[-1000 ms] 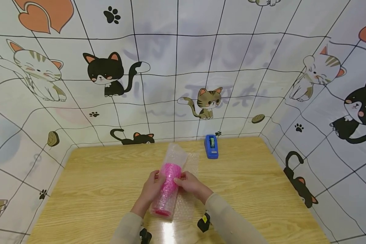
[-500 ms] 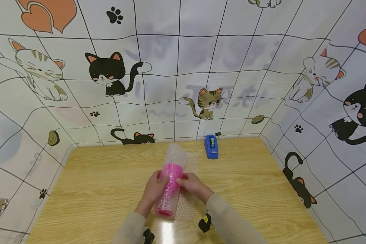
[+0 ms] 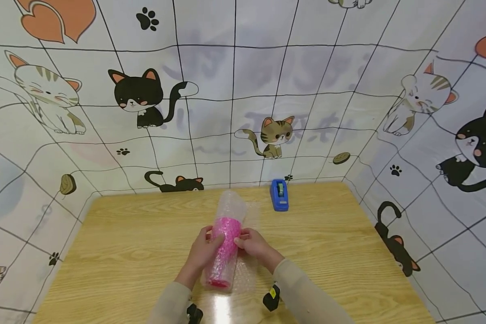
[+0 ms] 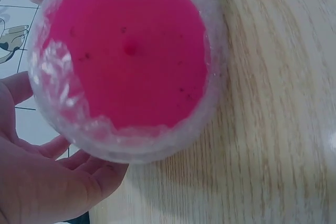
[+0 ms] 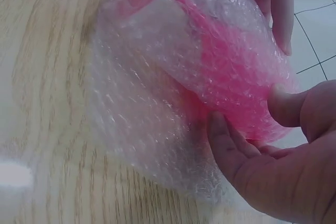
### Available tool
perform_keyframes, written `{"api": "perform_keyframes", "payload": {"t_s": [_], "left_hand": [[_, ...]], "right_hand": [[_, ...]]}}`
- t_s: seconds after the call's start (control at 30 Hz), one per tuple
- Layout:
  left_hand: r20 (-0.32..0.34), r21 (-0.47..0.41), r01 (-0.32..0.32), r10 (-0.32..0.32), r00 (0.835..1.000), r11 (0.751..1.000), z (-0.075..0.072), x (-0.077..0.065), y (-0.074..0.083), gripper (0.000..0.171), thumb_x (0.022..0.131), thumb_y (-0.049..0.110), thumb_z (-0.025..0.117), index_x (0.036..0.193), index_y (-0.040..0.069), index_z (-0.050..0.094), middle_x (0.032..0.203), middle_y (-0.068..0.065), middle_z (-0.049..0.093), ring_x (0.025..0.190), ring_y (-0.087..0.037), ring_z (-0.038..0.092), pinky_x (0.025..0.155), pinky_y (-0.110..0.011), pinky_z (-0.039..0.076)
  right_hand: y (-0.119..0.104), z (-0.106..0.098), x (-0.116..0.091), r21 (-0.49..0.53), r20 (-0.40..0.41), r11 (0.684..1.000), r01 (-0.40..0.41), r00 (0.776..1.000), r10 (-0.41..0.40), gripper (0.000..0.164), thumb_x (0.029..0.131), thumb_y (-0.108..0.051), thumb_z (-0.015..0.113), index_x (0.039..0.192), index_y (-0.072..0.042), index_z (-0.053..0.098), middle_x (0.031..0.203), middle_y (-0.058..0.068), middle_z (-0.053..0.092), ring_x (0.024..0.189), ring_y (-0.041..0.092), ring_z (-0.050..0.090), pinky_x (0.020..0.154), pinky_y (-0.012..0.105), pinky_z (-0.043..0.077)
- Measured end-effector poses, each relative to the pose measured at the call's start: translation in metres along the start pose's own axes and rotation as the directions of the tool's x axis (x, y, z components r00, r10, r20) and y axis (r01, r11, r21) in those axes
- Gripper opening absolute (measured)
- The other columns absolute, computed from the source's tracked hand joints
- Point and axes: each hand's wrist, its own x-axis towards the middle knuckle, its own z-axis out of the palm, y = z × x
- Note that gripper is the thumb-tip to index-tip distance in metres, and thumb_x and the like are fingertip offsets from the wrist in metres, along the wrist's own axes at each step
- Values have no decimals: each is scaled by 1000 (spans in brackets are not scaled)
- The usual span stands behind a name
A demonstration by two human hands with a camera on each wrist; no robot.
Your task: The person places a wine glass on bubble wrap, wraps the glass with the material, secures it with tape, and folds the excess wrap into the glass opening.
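Note:
A pink cylinder [image 3: 227, 240] lies in the middle of the table, wrapped in clear bubble wrap [image 3: 231, 203] that extends past its far end. Its round pink near end [image 4: 131, 56] shows large in the left wrist view, with wrap around the rim. My left hand [image 3: 204, 249] holds the wrapped cylinder from the left, thumb on top and fingers around the side. From the right, my right hand [image 3: 256, 245] grips it. The right wrist view shows that hand's thumb on the wrap and its fingers low at the side, beside a loose flap of bubble wrap [image 5: 142, 114].
A blue tape dispenser [image 3: 280, 195] stands at the back of the wooden table [image 3: 324, 247], right of the roll. White cloth walls [image 3: 210, 67] printed with cats rise behind the table and along both sides.
The near end of the wrapped cylinder has swung slightly to the right, with the left hand following. Both hands have kept their hold, and the right hand has hardly moved.

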Motion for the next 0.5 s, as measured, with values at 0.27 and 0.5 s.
{"api": "perform_keyframes", "payload": {"t_s": [0.27, 0.5], "left_hand": [[5, -48, 0, 0, 1000, 999, 0, 1, -2, 67, 93, 43, 60, 142, 5, 35, 133, -30, 53, 113, -39, 61, 87, -49, 56], [1, -49, 16, -16, 1000, 999, -1, 0, -1, 68, 93, 44, 61, 143, 7, 34, 135, -30, 52, 116, -41, 60, 89, -50, 55]], "right_hand": [[-4, 0, -3, 9, 3, 999, 53, 999, -53, 53, 98, -20, 57, 142, 7, 43, 126, 19, 62, 110, 26, 63, 100, 46, 51], [-13, 3, -11, 46, 26, 998, 42, 999, -44, 63, 98, -25, 56, 148, 3, 29, 133, 24, 57, 120, 35, 59, 104, 51, 47]]}}
